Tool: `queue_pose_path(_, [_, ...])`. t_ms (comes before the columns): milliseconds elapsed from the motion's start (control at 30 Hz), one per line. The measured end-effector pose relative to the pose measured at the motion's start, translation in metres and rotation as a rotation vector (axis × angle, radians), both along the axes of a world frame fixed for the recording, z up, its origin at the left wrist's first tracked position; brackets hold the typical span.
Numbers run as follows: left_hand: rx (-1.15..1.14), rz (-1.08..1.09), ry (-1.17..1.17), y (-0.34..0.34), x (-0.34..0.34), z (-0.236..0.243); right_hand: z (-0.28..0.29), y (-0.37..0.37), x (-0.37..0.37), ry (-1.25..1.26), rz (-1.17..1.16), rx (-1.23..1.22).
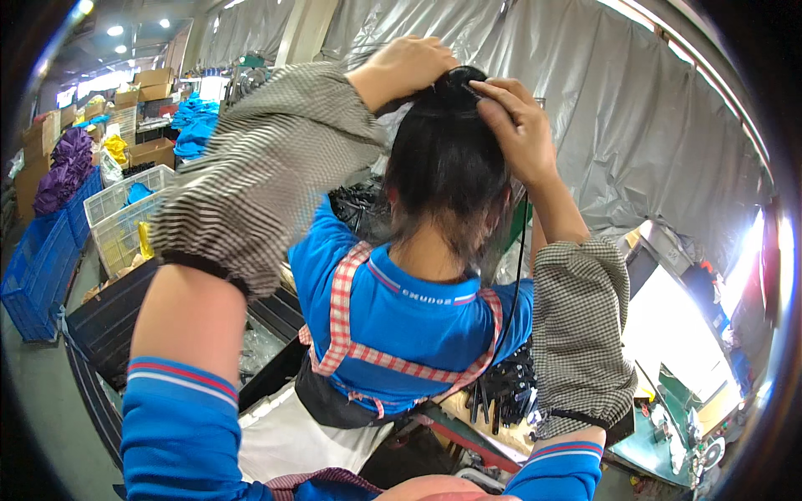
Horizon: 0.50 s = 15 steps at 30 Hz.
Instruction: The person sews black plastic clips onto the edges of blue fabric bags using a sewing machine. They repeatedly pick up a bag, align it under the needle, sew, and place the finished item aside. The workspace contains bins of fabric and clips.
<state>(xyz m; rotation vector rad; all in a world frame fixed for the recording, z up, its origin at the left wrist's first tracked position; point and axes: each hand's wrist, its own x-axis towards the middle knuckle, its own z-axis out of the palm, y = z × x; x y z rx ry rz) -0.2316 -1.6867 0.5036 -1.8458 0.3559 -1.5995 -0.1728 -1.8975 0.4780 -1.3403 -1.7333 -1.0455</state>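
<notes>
A co-worker with dark hair tied in a bun (pixel 458 88) sits in front of me, back turned. My left hand (pixel 409 65) curls against the bun's left side, its fingertips partly hidden. On the other side my right hand (pixel 520 125) pinches at the bun with thumb and fingers. Whether a small pin or tie is between them, I cannot make out. Both my forearms wear checked sleeve covers (pixel 271 159). The co-worker wears a blue polo shirt (pixel 401 321) with red-and-white checked apron straps (pixel 340 288).
Dark glossy pieces (pixel 514 386) lie on a work table right of the co-worker. Farther right is a green-topped machine table (pixel 660 430). At left stand a blue crate (pixel 38 280), a white crate (pixel 125 213) and cardboard boxes (pixel 154 82). Grey sheeting (pixel 618 108) hangs behind.
</notes>
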Motion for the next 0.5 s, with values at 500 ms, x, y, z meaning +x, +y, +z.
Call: queue_pose_path(500, [-0.208,-0.244,0.349,-0.013,0.104,0.035,0.043,-0.005,0.022,-0.467,-0.261,-0.300])
